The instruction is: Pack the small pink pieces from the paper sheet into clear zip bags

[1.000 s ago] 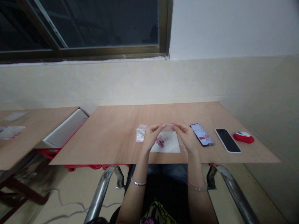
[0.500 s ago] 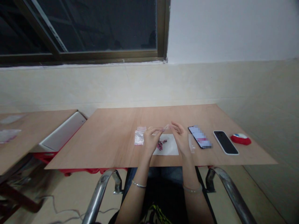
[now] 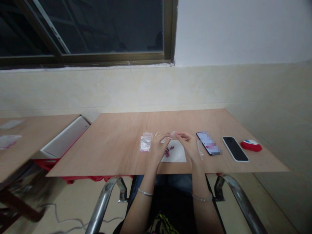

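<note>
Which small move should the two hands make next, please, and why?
Probably the right hand should gently part the edge of the small clear bag: the left hand pinches it, the right fingertips are right beside it, and the small dark pink pieces lie outside it on the white paper. Whether its mouth is open is too small to tell.

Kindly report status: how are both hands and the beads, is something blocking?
Left hand holding bag; right hand at it, grip unclear. Beads on paper, partly hidden. No obstacle seen.
</note>
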A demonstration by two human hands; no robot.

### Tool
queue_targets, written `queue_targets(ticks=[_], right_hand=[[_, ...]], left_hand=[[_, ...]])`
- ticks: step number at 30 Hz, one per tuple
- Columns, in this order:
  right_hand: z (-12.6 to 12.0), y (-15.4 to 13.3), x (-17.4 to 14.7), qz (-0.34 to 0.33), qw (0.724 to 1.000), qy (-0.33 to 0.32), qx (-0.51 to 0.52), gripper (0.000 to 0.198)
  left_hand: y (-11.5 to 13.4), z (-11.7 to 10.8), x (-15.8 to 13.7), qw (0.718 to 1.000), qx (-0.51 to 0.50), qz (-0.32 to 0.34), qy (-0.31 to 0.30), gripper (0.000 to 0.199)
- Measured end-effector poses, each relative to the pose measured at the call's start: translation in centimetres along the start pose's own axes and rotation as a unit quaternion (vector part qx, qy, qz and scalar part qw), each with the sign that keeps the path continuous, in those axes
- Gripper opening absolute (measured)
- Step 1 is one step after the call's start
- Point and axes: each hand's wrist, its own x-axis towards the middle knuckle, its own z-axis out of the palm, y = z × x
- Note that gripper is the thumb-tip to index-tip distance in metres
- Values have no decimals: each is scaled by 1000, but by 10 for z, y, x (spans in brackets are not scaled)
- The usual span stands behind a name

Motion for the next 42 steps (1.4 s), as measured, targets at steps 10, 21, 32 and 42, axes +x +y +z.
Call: queue_targets(ticks=[10, 21, 32, 42], right_hand=[[-4, 0, -1, -10, 997, -68, 31, 24], [-8, -6, -3, 16, 983, -159, 87, 31], [-9, 17, -3, -47, 985, -128, -103, 44], [-6, 19, -4, -28, 973, -188, -130, 17]], left_hand=[[1, -3, 2, 995, 61, 54, -55, 8], [6, -5, 2, 991, 63, 69, -94, 18], [5, -10, 1, 970, 93, 45, -220, 65], [4, -10, 2, 950, 109, 31, -291, 45]])
